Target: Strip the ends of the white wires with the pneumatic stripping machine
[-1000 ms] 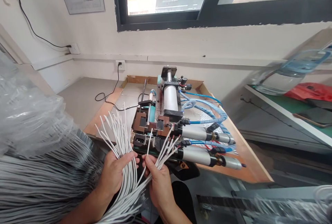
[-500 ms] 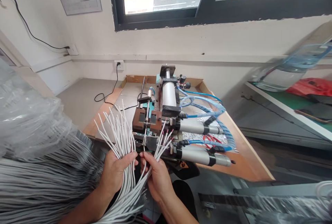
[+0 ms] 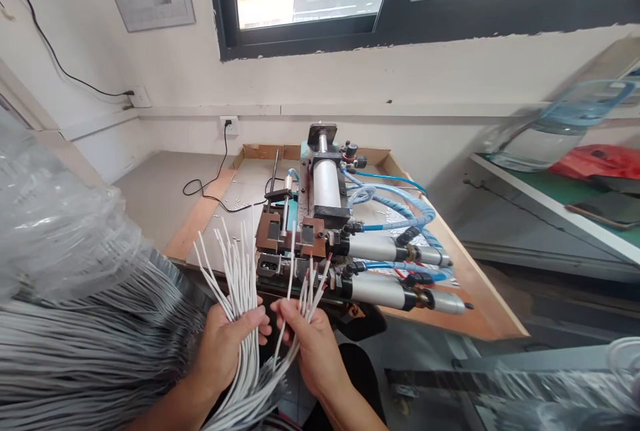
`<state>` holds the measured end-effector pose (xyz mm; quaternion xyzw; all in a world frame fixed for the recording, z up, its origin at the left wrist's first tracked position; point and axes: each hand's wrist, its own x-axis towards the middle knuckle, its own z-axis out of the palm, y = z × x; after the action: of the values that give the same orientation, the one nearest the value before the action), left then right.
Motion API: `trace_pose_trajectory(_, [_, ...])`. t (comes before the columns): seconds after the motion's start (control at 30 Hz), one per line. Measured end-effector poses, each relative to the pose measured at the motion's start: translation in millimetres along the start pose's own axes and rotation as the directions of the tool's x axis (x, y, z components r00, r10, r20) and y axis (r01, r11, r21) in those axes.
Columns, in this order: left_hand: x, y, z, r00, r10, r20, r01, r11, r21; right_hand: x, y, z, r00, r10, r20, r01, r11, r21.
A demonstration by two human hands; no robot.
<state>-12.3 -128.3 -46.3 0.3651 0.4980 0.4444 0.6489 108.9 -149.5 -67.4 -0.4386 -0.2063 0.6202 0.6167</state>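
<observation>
My left hand (image 3: 225, 341) is wrapped round a thick bunch of white cables (image 3: 239, 278), its thumb across the front. My right hand (image 3: 305, 334) closes on a smaller bunch of white cables (image 3: 311, 294), several with reddish tips. One single cable (image 3: 291, 268) stands up between the right thumb and forefinger, its top end in front of the jaws of the pneumatic machine (image 3: 326, 181). Those brown jaw blocks (image 3: 313, 236) are apart, with a gap between them. Both bunches join below the hands.
At left lies a big heap of grey cables (image 3: 100, 358) partly under clear plastic (image 3: 55, 211). The machine stands in a wood-edged tray (image 3: 453, 284) scattered with small white offcuts. Blue air hoses (image 3: 395, 223) loop at its right. A green-topped shelf (image 3: 545, 184) holds a large water bottle (image 3: 543, 134).
The machine's jaws have moved apart, and its right-hand cylinder ends stick out further. My right hand has shifted slightly right and down; the single cable now stands in front of the gap.
</observation>
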Motion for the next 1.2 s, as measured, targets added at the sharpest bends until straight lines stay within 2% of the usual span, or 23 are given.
trace_pose_trajectory(0.1, [-1.4, 1.6, -1.2, 1.000, -0.024, -0.008, 0.024, 0.998, -0.055, -9.6, 9.4, -7.5, 0.997, 0.065, 0.040, -0.062, 0.994, -0.086])
trace_pose_trajectory(0.2, [-0.7, 0.9, -2.6, 0.999, -0.041, -0.012, 0.040, 0.995, -0.089, -16.7, 13.4, -12.1, 0.995, 0.081, 0.067, -0.071, 0.988, -0.136])
trace_pose_trajectory(0.43, [0.1, -0.2, -1.8, 0.999, -0.055, 0.000, 0.054, 0.992, -0.111, -12.5, 9.6, -10.4, 0.990, 0.097, 0.099, -0.088, 0.991, -0.097])
trace_pose_trajectory(0.6, [-1.5, -0.2, -2.1, 0.999, -0.027, -0.041, 0.023, 0.996, -0.085, -8.2, 12.5, -12.3, 0.990, 0.128, 0.066, -0.119, 0.986, -0.119])
trace_pose_trajectory(0.73, [-1.2, 0.3, -2.6, 0.999, 0.046, -0.018, -0.047, 0.997, -0.057, -2.8, 22.4, -19.1, 0.995, 0.093, 0.043, -0.081, 0.972, -0.222])
trace_pose_trajectory(0.93, [2.4, -4.7, -4.3, 0.992, 0.103, 0.066, -0.097, 0.991, -0.088, -5.4, 44.1, -33.3, 0.994, 0.060, 0.086, -0.025, 0.930, -0.366])
trace_pose_trajectory(1.2, [10.0, 5.9, 4.3, 0.996, 0.083, 0.030, -0.080, 0.993, -0.089, -22.2, 39.7, -42.7, 0.964, 0.010, 0.264, 0.117, 0.879, -0.462])
